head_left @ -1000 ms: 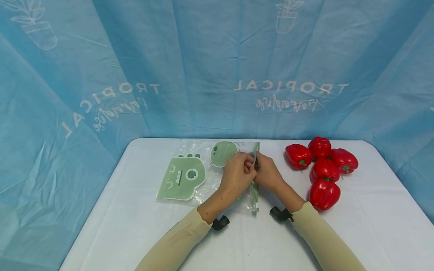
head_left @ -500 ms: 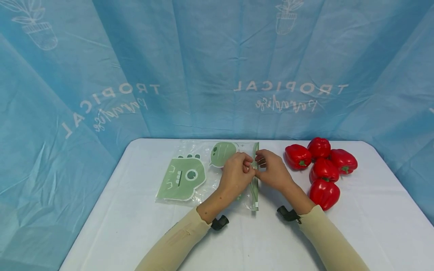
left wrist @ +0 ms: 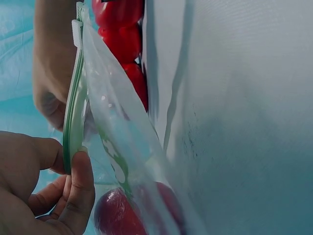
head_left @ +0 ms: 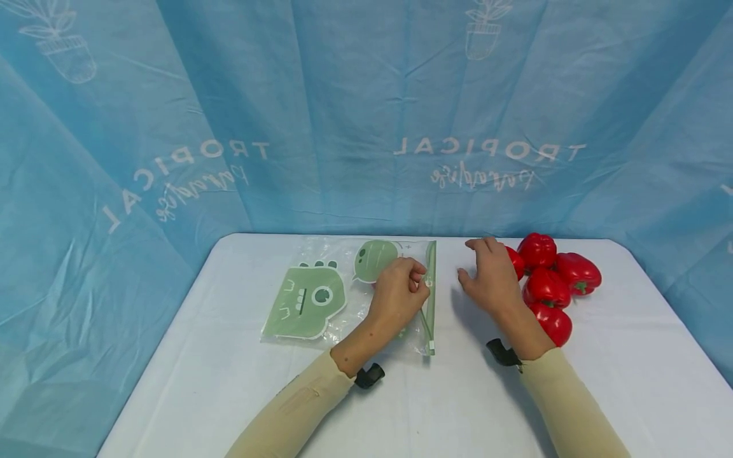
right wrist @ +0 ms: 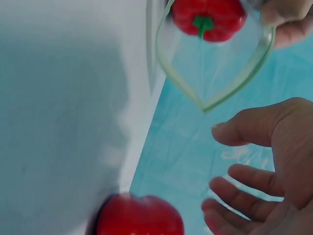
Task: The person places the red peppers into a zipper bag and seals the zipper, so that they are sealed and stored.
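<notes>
A clear zip bag [head_left: 315, 299] with green dinosaur prints lies on the table, its zip edge facing right. My left hand [head_left: 397, 289] pinches the bag's rim between thumb and fingers, and the mouth gapes in the right wrist view. Inside the bag sits a red bell pepper [right wrist: 210, 19] with a green stem. To the right of the mouth, my right hand [head_left: 495, 280] hovers with fingers spread and nothing in them. It partly covers the nearest of several loose red bell peppers [head_left: 546, 287]. One loose pepper [right wrist: 139, 215] shows below that hand in the right wrist view.
The table has a white cloth [head_left: 200, 381]. Behind it hangs a blue printed curtain [head_left: 343, 114]. A white zip slider [left wrist: 77, 33] sits at one end of the bag's seal. Dark cameras [head_left: 369, 375] are strapped to both wrists.
My right hand has let go of the bag's rim and moved right toward the loose peppers, its fingers spreading. The left hand has kept its pinch on the rim.
</notes>
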The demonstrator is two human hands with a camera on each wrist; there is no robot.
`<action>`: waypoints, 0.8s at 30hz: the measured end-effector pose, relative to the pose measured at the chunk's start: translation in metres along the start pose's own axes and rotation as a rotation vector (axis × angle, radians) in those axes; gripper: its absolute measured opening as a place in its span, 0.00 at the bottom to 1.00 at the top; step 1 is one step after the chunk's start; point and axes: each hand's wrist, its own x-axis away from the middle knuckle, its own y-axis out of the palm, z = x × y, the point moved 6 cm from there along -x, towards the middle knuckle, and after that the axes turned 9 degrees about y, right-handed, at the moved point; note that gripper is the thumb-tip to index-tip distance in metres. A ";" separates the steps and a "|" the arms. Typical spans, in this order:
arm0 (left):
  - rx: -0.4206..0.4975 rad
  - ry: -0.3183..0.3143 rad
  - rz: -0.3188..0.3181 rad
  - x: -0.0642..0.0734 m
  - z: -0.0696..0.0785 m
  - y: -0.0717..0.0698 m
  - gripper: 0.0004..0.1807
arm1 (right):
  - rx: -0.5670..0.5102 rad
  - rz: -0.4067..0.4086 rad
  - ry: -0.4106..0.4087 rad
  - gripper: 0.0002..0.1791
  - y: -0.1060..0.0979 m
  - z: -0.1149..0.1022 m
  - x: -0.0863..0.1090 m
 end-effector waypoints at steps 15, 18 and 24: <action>0.001 0.000 0.004 0.000 -0.001 -0.001 0.10 | 0.151 0.066 0.161 0.46 -0.012 0.031 -0.006; -0.002 0.003 0.001 -0.001 -0.001 -0.001 0.09 | 0.178 0.059 0.162 0.46 -0.011 0.034 -0.006; -0.006 0.002 -0.007 -0.001 -0.001 0.000 0.09 | 0.197 -0.019 0.204 0.49 -0.008 0.042 -0.008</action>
